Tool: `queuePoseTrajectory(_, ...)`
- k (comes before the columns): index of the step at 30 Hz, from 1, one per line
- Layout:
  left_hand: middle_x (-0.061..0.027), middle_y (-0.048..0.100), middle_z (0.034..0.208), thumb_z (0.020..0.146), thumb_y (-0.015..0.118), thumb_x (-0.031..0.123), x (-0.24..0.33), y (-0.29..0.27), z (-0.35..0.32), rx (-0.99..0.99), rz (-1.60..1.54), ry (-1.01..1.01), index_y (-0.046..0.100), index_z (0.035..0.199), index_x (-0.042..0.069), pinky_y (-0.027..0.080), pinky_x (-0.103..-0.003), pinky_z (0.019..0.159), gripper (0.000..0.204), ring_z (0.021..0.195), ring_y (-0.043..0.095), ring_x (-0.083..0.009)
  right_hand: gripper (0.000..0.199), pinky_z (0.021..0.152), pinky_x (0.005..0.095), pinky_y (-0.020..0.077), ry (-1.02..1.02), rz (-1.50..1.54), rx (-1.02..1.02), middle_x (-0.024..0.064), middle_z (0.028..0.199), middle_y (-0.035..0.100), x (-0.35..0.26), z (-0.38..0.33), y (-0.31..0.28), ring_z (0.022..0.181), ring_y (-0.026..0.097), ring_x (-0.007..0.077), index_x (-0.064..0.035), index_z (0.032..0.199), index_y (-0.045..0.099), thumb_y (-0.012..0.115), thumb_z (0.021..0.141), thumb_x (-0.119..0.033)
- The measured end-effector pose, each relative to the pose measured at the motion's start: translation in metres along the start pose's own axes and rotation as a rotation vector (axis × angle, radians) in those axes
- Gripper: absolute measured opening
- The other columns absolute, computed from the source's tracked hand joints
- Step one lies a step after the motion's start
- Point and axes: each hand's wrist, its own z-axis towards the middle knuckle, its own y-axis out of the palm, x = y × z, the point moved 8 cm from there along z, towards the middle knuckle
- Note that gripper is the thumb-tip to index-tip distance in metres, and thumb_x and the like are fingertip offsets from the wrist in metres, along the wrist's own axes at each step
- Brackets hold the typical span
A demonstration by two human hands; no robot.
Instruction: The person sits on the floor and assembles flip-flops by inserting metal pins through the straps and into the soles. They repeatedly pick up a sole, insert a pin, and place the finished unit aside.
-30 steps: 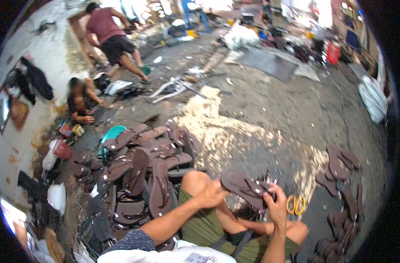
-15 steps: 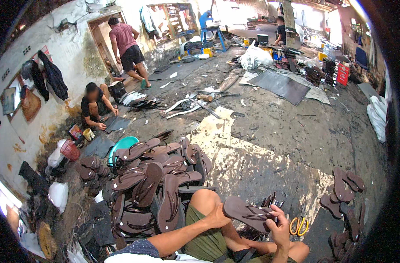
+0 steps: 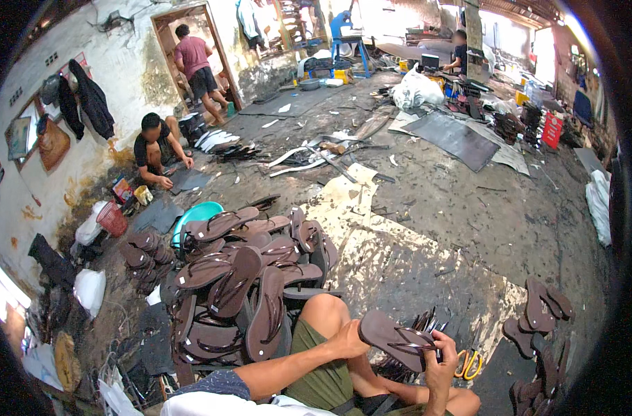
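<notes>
A brown flip-flop (image 3: 392, 337) with a dark shiny thong strap is held above my crossed legs. My left hand (image 3: 348, 340) grips its left end at the edge of the sole. The other end is in my right hand (image 3: 441, 360), with fingers at the strap and side. Behind the flip-flop lies a bundle of thin dark strips (image 3: 427, 320), partly hidden. Scissors with yellow handles (image 3: 470, 363) lie just right of my right hand. A large pile of brown flip-flops (image 3: 243, 277) rises left of my knee.
A turquoise basin (image 3: 198, 215) stands behind the pile. More brown soles and flip-flops (image 3: 538, 312) lie at the right. A person (image 3: 156, 152) squats by the left wall over a dark sheet; another person (image 3: 197, 66) is at the doorway. Dark sheets (image 3: 454, 139) and scraps cover the floor farther off.
The person in the pink shirt has moved into the doorway. My view has shifted slightly. Both hands keep hold of the flip-flop, with the right fingers closer over the strap.
</notes>
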Motion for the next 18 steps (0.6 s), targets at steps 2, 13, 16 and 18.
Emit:
queuePoseTrajectory(2,-0.0288,0.071,0.096,0.087,0.066,0.020,0.006,-0.006,-0.004,0.037,0.020,-0.057,0.069,0.104,-0.004,0.054,-0.050,0.083,0.030,0.099,0.066,-0.0488,0.016,0.097,0.0410,0.0486,0.003,0.051,0.060,0.0159,0.120,0.069,-0.004,-0.002,-0.004,0.111,0.064,0.0303,-0.0030,0.089,0.061,0.076,0.083,-0.001)
queuePoseTrajectory(13,-0.0242,0.073,0.105,0.087,0.062,0.012,0.027,0.010,0.005,-0.085,-0.057,-0.038,0.070,0.112,-0.001,0.054,-0.044,0.089,0.030,0.099,0.071,-0.0397,0.034,0.100,0.0441,0.0475,-0.017,-0.003,0.108,0.0153,0.114,0.066,-0.007,-0.003,-0.025,0.111,0.063,0.0321,-0.0066,0.087,0.050,0.083,0.077,-0.005)
queuePoseTrajectory(16,-0.0259,0.072,0.107,0.089,0.062,0.015,0.005,0.030,0.005,-0.030,-0.155,0.051,0.068,0.115,-0.002,0.053,-0.044,0.088,0.031,0.101,0.068,-0.0435,0.026,0.104,0.0431,0.0444,-0.005,0.114,0.098,0.0153,0.115,0.065,-0.004,-0.010,-0.029,0.116,0.060,0.0308,-0.0067,0.088,0.051,0.072,0.077,0.004)
queuePoseTrajectory(18,-0.0256,0.072,0.110,0.089,0.064,0.017,0.007,0.033,0.002,0.038,-0.213,0.072,0.068,0.116,-0.001,0.052,-0.044,0.090,0.032,0.104,0.067,-0.0433,0.024,0.104,0.0420,0.0436,-0.007,0.178,0.107,0.0154,0.116,0.064,0.000,-0.016,-0.033,0.116,0.059,0.0288,-0.0069,0.090,0.052,0.061,0.076,0.009)
